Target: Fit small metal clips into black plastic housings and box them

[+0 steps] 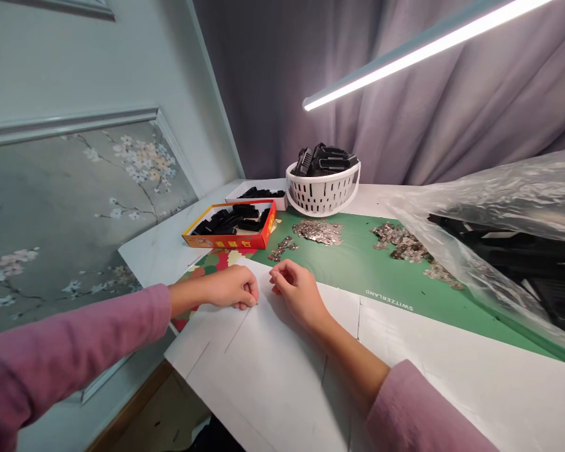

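Observation:
My left hand (233, 287) rests on a white cardboard sheet (282, 370) with its fingers curled into a pinch; what they hold is too small to name. My right hand (295, 290) lies close beside it, fingers also curled together, thumb against the fingertips. The two hands nearly touch at the sheet's far edge. Both arms wear pink sleeves. Just beyond the hands a small heap of silvery metal pieces (283, 247) lies on a green mat (358, 270).
A red box (230, 240) of black plastic parts stands far left, a white tray (245, 191) of black parts behind it. A white basket (322, 193) heaped with black parts stands at the back. More metal piles (317, 231) (402, 243) lie on the mat. A clear plastic bag (508, 207) of black parts fills the right.

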### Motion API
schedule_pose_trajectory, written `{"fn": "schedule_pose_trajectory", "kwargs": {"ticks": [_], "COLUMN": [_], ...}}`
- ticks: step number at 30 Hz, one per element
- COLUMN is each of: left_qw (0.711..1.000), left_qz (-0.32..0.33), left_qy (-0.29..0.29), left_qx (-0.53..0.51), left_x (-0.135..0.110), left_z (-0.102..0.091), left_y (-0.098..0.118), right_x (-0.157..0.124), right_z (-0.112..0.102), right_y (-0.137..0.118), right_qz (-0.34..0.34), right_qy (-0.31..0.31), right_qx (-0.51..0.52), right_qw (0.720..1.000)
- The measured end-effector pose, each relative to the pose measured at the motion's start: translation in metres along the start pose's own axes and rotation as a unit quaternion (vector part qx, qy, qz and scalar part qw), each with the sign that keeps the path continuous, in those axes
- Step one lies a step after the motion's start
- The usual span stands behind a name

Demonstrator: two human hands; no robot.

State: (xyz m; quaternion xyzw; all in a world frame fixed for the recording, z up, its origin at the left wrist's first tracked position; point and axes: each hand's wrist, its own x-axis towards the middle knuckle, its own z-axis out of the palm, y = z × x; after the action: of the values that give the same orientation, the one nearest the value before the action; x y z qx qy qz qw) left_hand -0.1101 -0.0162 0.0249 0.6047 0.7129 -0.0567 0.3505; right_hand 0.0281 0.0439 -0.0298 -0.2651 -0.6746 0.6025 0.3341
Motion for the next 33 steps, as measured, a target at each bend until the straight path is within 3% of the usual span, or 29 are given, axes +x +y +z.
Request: {"fn": "schedule_pose_trajectory", "kwargs": {"ticks": [10,24,33], "left_qw": [0.994,0.960,0.938], "left_qz": [-0.029,-0.126,-0.096], "left_qy": [0.071,0.095,0.107], "left_qx": [-0.076,-0.233,-0.316], "left_x": [-0.009,-0.007,-0.007], "left_z": [0.001,0.022,0.021], "left_y": [0.000,-0.013,-0.012], "right_x": [0.000,0.002,0.004], "right_z": [-0.001,0.000,-0.002], "right_y": [0.000,0.001,0.001], "right_qz": [0.002,-0.005,-0.002], "right_qy": [0.000,0.001,0.005], "right_qx": [0.001,-0.020,-0.028], "right_qw": [1.000,1.000,1.000]}}
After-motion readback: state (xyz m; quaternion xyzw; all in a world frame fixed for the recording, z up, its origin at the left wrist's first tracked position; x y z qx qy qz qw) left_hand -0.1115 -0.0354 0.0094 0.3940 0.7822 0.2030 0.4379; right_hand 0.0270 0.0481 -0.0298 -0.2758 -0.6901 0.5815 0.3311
